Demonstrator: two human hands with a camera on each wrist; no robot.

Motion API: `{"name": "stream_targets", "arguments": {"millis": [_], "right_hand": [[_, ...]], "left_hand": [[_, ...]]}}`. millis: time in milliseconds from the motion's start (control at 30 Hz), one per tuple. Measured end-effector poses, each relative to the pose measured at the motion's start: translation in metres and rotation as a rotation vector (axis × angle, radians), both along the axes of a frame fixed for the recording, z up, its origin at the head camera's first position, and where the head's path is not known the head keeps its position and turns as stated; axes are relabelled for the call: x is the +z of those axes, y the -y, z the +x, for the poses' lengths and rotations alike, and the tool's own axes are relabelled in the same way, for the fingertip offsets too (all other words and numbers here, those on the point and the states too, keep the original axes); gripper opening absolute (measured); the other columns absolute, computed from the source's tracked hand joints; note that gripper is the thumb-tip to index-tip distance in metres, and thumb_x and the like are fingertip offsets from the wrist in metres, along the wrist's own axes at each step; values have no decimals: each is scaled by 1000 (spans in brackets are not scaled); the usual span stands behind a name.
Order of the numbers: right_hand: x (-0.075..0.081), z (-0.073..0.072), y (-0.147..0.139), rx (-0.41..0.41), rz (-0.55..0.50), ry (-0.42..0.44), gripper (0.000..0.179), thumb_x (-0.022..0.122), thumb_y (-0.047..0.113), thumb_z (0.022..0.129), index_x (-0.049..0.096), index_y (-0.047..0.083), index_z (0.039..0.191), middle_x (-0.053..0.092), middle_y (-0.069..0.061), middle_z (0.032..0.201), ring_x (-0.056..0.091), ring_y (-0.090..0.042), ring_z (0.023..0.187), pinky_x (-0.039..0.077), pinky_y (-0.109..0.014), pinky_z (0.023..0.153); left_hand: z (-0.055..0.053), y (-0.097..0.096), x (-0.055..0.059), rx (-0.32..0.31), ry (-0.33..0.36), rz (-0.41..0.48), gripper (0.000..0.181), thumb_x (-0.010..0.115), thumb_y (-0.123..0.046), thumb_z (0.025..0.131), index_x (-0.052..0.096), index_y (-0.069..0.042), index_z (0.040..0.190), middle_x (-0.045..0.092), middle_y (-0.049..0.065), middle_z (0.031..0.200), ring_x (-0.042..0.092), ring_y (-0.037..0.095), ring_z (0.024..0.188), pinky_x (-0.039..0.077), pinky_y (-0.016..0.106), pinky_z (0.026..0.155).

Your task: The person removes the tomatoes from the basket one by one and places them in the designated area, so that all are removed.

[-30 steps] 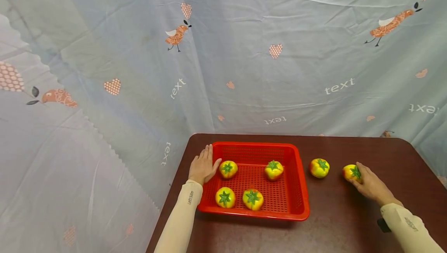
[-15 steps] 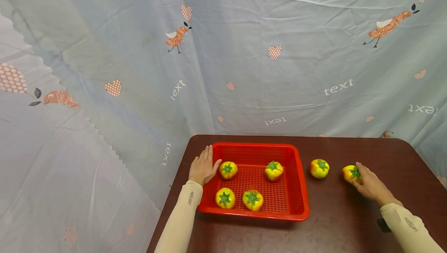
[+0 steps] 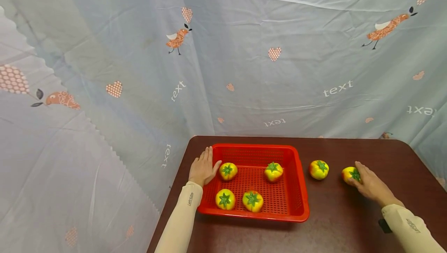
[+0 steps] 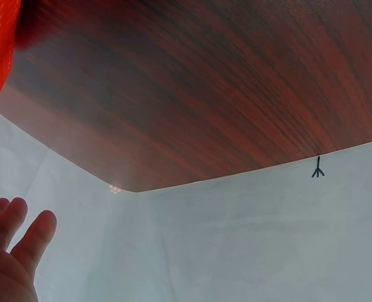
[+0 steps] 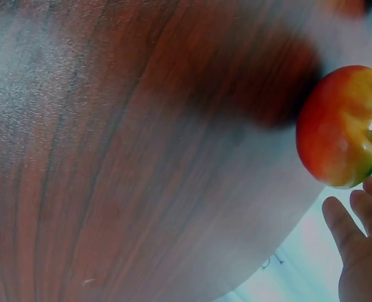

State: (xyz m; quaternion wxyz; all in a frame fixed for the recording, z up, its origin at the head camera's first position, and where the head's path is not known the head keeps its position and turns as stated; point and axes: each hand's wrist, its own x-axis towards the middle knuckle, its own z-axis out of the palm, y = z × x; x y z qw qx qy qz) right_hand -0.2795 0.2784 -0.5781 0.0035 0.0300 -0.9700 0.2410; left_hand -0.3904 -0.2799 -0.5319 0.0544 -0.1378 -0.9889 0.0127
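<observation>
My left hand [image 3: 202, 167] lies with straight fingers along the left rim of the red plastic basket [image 3: 301, 191]. Several yellow-red tomatoes with green leafy tops sit in that basket, one of them, a tomato [image 3: 228, 171], close to my left thumb. On the table to the right, my right hand [image 3: 371, 184] is at another tomato [image 3: 349, 174], thumb on the near side and fingers on the far side. The right wrist view shows fairly straight fingers [image 5: 343, 223] at the lower edge of this tomato [image 5: 337, 129]; the thumb is out of that view.
A further tomato [image 3: 319, 169] stands on the dark brown table [image 3: 335, 222] between the basket and my right hand. Behind and to the left hangs a pale grey-blue cloth [image 3: 244, 24] printed with birds and hearts.
The head view has tilted slightly, so everything sits a little lower in it. Both hands stay at nearly the same places, the right fingertips shifting only slightly against the tomato.
</observation>
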Motion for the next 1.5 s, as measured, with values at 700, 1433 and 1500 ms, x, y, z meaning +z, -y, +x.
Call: {"name": "stream_targets", "arguments": {"millis": [700,1433,1500], "right_hand": [[31,-16,32,79,39,-143,74,57,28,99,21,-14,149,29,-40,148,31,-58,133,29,-70,103],[62,-38,101,244,98,-284,71,66,18,93,31,-10,148,36,-32,149,37,-50,135,35,-64,105],[62,-39,111,257,100,-285,71,66,20,93,31,-9,148,36,-31,151,37,-49,136,36,-63,106]], "left_hand": [[4,-1,-5,-5,-16,7,75,36,-52,102,27,2,152,37,19,155,43,31,139,41,47,109],[0,0,-5,-2,-28,2,76,35,-53,101,27,2,153,36,19,155,43,31,139,41,47,109],[0,0,-5,0,-23,9,76,36,-53,101,27,2,153,36,19,155,42,31,139,41,47,109]]}}
